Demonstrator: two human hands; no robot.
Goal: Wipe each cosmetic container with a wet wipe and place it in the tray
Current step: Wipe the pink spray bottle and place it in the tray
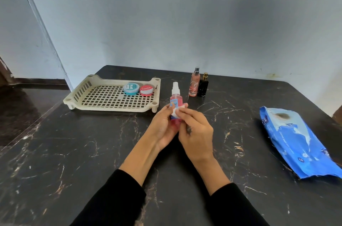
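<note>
The left hand [162, 126] curled round the pink bottle [175, 103], holding it upright above the table [74, 151], right of the tray [111, 107]. The right hand [196, 133] pinched a wipe [176, 111] against its label.

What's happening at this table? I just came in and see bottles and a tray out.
A person is cleaning cosmetics. The left hand grips a pink spray bottle while the right hand presses a small white wipe against it. Two round jars, blue and red, already sit in the beige tray. A peach bottle and a black bottle stand on the table beyond, and a blue wipe pack lies to the right.
</note>
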